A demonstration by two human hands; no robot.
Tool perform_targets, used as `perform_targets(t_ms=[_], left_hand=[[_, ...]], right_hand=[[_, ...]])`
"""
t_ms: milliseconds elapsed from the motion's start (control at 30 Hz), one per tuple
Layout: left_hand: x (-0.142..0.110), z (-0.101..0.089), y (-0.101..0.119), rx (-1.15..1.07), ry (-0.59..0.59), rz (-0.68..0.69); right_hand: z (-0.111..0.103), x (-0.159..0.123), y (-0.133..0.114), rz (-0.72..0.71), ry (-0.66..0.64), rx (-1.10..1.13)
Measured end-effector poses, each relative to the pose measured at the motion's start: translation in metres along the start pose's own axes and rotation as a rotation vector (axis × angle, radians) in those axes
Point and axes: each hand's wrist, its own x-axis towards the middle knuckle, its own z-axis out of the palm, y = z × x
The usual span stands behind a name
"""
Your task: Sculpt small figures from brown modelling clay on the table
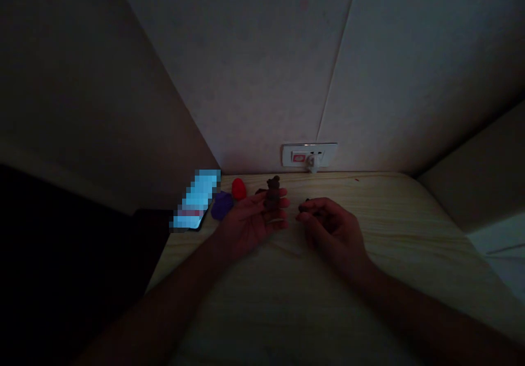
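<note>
In dim light my left hand point(252, 221) rests palm up on a pale wooden table point(394, 229), its fingers closed around the base of a small brown clay figure point(273, 192) that stands upright. My right hand point(330, 226) lies just to the right, fingers curled and pinched on a small dark bit point(304, 208) at the fingertips. The two hands are a few centimetres apart.
A red lump point(238, 189) and a purple lump point(222, 205) lie left of my left hand. A lit phone point(197, 200) lies at the table's left edge. A wall socket plate point(309, 155) sits on the wall behind. Walls close in at back and left.
</note>
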Motion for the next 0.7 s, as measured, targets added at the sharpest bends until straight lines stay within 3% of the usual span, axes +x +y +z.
perform_targets(t_ms=[167, 267, 467, 633, 700], left_hand=[[-0.003, -0.004, -0.002, 0.053, -0.057, -0.022], [-0.002, -0.006, -0.001, 0.171, -0.032, 0.027], [-0.005, 0.005, 0.012, 0.463, 0.161, 0.106], [-0.037, 0.007, 0.011, 0.663, 0.458, 0.082], [-0.052, 0.006, 0.006, 0.872, 0.505, 0.063]], right_hand=[[0.0, 0.0, 0.002, -0.006, -0.026, 0.017], [0.001, 0.002, 0.003, -0.03, -0.009, 0.016], [0.001, 0.005, 0.008, -0.092, 0.038, -0.022], [0.001, 0.009, 0.015, -0.151, 0.01, -0.118], [0.002, 0.01, 0.016, -0.164, -0.001, -0.119]])
